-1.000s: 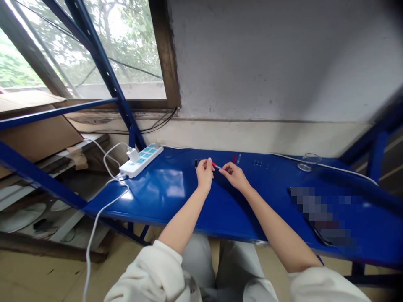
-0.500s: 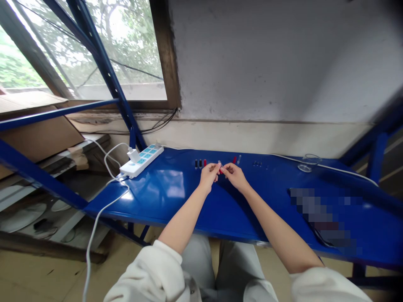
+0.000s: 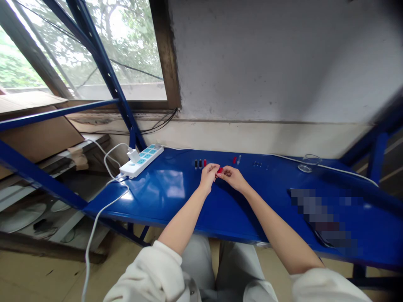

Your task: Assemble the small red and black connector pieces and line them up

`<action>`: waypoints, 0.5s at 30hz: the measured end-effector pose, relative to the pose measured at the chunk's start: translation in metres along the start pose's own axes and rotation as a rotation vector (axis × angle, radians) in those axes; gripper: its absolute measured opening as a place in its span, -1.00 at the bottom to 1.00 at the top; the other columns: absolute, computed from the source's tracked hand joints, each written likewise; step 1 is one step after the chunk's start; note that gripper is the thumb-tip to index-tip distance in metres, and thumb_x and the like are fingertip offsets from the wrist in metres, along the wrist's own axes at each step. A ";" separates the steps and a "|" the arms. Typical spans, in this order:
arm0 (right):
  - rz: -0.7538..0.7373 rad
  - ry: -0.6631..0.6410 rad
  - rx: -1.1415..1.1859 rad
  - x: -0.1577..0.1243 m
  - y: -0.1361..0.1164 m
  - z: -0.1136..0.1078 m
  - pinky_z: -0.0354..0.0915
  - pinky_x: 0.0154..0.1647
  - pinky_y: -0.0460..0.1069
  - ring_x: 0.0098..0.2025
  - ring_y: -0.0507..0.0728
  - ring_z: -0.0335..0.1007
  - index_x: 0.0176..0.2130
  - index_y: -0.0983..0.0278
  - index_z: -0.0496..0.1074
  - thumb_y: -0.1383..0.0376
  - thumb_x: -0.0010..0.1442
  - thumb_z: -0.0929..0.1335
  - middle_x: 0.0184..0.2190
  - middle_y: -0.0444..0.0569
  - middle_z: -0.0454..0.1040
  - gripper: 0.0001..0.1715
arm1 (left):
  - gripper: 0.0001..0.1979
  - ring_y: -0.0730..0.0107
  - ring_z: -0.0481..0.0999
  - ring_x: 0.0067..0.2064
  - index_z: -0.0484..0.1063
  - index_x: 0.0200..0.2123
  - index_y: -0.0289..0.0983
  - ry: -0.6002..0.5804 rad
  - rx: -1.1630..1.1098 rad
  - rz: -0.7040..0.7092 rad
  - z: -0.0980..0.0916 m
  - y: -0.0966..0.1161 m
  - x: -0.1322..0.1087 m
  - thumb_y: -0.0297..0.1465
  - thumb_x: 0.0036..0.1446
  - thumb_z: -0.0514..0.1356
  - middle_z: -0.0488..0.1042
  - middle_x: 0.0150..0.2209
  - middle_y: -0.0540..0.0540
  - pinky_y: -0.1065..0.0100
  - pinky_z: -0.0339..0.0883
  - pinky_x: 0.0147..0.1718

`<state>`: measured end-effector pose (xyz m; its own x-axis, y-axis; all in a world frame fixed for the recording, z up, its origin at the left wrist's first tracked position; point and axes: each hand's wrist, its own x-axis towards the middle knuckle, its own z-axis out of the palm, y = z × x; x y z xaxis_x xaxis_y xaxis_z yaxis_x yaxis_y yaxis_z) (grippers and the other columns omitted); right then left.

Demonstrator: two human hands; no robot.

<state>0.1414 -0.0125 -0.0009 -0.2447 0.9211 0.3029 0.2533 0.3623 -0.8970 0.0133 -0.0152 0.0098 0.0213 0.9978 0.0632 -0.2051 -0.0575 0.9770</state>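
Over the blue table [image 3: 189, 209], my left hand [image 3: 209, 173] and my right hand [image 3: 233, 178] meet at the fingertips. Between them is a small red cylindrical piece [image 3: 220, 170], pinched from both sides; fingers hide part of it. Behind my left hand stand two small black cylinders, a black cylinder [image 3: 196, 164] among them, and a red cylinder [image 3: 205, 162]. Beyond my right hand are another red piece [image 3: 234, 160] and a slim clear tube [image 3: 239, 159]. Farther right, several tiny clear parts [image 3: 257, 164] lie in a group.
A white power strip [image 3: 143, 160] with a plug and cable takes up the table's left end. At the back right is a clear round container [image 3: 305, 167], near a white cable [image 3: 343, 170]. A dark, pixelated object [image 3: 321, 218] lies at the right front.
The red piece between my hands has turned to lie more level and shows more. The clear tip that rose above my fingers is out of sight. My right fingers have shifted slightly.
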 end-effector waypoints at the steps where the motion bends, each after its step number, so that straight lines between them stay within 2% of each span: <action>1: 0.002 -0.001 -0.021 0.000 0.001 0.000 0.17 -0.49 -0.09 -0.53 -0.02 0.22 -0.44 0.29 0.30 0.02 -0.09 0.35 -0.53 -0.13 0.37 -0.61 | -0.88 0.61 0.23 -0.62 0.35 -0.43 -0.30 0.003 0.013 0.004 0.000 0.000 0.000 -0.37 -0.07 0.12 0.23 -0.62 0.07 0.55 -0.03 -0.73; 6: -0.015 -0.013 -0.154 -0.001 0.000 -0.001 0.12 -0.53 -0.11 -0.56 -0.04 0.16 -0.40 0.30 0.34 0.04 -0.02 0.30 -0.51 -0.13 0.36 -0.64 | -0.92 0.61 0.26 -0.60 0.34 -0.43 -0.31 0.015 0.087 0.024 0.001 -0.002 0.000 -0.42 -0.05 0.10 0.28 -0.61 0.05 0.54 0.08 -0.64; 10: -0.013 0.012 -0.265 -0.002 -0.002 -0.004 0.08 -0.57 -0.11 -0.60 -0.04 0.13 -0.39 0.29 0.35 0.06 0.02 0.28 -0.53 -0.14 0.37 -0.66 | -0.91 0.53 0.36 -0.51 0.34 -0.39 -0.30 0.043 0.199 0.078 0.000 -0.006 0.002 -0.43 -0.03 0.10 0.34 -0.60 0.03 0.47 0.22 -0.47; 15: 0.038 0.160 -0.516 -0.001 0.006 -0.019 0.12 -0.48 -0.09 -0.50 0.03 0.27 -0.42 0.26 0.36 0.16 0.01 0.28 -0.51 -0.10 0.41 -0.79 | -0.89 0.46 0.42 -0.40 0.35 -0.36 -0.28 0.070 0.447 0.178 -0.003 -0.015 0.007 -0.46 -0.03 0.09 0.42 -0.50 -0.02 0.40 0.24 -0.32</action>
<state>0.1608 -0.0082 -0.0004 -0.0907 0.9305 0.3549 0.6959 0.3141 -0.6458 0.0133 -0.0076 -0.0051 -0.0451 0.9701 0.2385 0.2410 -0.2211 0.9450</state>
